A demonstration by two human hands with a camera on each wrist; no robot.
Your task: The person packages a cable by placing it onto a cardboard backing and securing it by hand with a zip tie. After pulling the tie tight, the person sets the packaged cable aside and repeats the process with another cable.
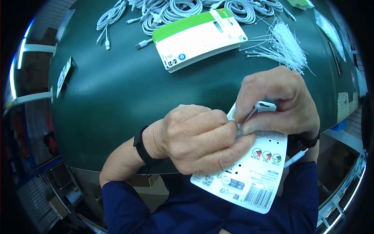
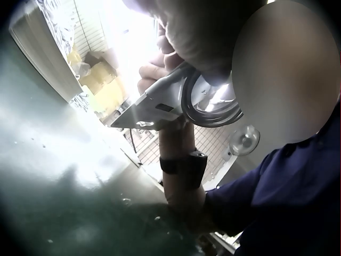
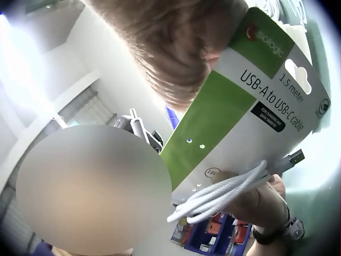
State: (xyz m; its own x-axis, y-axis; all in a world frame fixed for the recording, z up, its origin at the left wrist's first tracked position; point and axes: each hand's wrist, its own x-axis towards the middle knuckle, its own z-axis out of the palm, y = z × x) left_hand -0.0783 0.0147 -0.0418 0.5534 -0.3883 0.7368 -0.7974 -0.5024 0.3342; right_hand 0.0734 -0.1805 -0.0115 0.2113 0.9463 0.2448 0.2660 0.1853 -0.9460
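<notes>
A printed packaging card (image 1: 249,187) is held back side up, tilted over the person's lap at the table edge. My left hand (image 1: 202,140) grips it, fingers curled, fingertips near its middle. On the card's front, a coiled white USB cable (image 3: 229,194) lies against the print, its metal plug sticking out, with the left hand's fingers (image 3: 256,205) beneath the coil. At the card's upper part, my right hand (image 1: 282,103) pinches a thin white cable tie (image 1: 251,114) between thumb and forefinger, close to the left fingertips. Much of the tie is hidden by fingers.
A stack of green-and-white cards (image 1: 198,37) lies on the dark green table (image 1: 117,89). Behind it are several coiled white cables (image 1: 183,9). A loose pile of white cable ties (image 1: 286,46) lies to its right. Another small card (image 1: 63,77) is at the left edge.
</notes>
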